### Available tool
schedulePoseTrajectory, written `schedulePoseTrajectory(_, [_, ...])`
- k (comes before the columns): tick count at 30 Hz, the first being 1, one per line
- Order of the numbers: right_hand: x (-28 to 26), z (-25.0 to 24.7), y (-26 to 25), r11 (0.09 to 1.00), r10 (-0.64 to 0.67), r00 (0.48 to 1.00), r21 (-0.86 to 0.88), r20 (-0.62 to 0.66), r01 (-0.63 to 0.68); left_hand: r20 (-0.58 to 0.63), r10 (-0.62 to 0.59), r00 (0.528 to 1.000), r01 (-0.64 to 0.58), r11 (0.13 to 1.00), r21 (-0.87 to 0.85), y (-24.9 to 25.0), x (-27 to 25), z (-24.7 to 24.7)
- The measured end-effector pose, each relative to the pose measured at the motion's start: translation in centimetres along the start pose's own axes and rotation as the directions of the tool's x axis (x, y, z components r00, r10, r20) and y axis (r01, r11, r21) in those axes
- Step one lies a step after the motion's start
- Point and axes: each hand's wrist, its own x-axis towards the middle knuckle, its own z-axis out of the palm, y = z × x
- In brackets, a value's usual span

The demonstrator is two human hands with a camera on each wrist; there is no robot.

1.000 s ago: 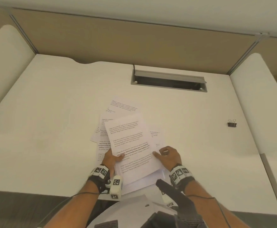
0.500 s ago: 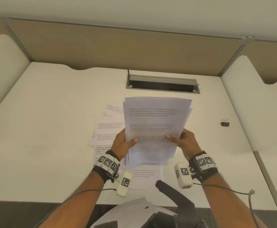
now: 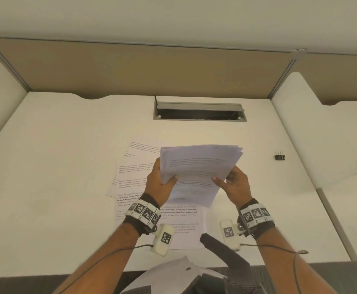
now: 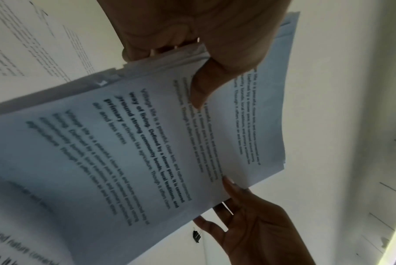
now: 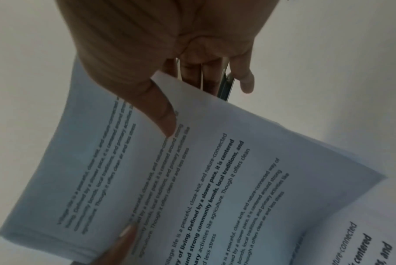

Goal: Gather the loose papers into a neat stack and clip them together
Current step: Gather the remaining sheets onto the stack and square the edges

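I hold a sheaf of printed papers (image 3: 196, 168) tilted above the white desk (image 3: 56, 166). My left hand (image 3: 164, 177) grips its left edge, thumb on top. My right hand (image 3: 224, 180) pinches its right edge. In the left wrist view the sheaf (image 4: 147, 143) has uneven edges under my thumb (image 4: 204, 86). The right wrist view shows the sheaf (image 5: 192, 179) under my right thumb (image 5: 160, 111). Several loose sheets (image 3: 135, 166) lie spread on the desk to the left, and one sheet (image 3: 184, 228) lies below the sheaf. A black binder clip (image 3: 279, 155) sits alone at the right.
A grey cable slot (image 3: 199, 112) is set into the desk behind the papers. Tan partition walls (image 3: 152, 71) close the back. Neighbouring white desks (image 3: 332, 134) flank both sides. A black chair arm (image 3: 220, 247) sticks up at the near edge.
A second ago both hands rested on the papers on the desk. They have lifted a sheaf off the desk, and since half a second ago it has tilted clockwise.
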Motion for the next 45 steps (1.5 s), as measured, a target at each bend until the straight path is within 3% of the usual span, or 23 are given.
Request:
schedulePoseTrajectory(7, [-0.3,0.5,-0.6,0.999,0.017,0.999,0.031,-0.030,-0.016,-0.077,0.151,0.986,-0.157,0.984,-0.086,2.1,-0.2,-0.3])
schedulePoseTrajectory(14, [-0.4,0.8,-1.0,1.000,-0.014,0.999,0.011,-0.030,0.014,-0.101,0.118,0.988,-0.134,0.976,-0.172,2.8,-0.4,-0.7])
schedulePoseTrajectory(21, [-0.5,0.9,-1.1,0.999,0.013,1.000,0.036,0.009,-0.014,-0.119,0.183,0.976,-0.207,0.951,-0.229,3.7,-0.6,-0.3])
schedulePoseTrajectory(27, [-0.7,1.8,-1.9,0.998,0.012,1.000,0.059,-0.020,-0.010,-0.237,0.111,0.965,-0.169,0.956,-0.242,4.8,-0.2,0.9])
schedulePoseTrajectory(31, [-0.7,1.7,-1.9,0.997,0.034,0.999,0.069,-0.041,-0.031,-0.254,0.036,0.967,-0.112,0.949,-0.295,4.9,-0.1,1.1])
schedulePoseTrajectory(45, [-0.7,2.1,-2.1,0.992,0.114,0.993,0.059,-0.024,-0.112,-0.257,0.060,0.965,-0.145,0.933,-0.329,5.5,-0.3,1.3])
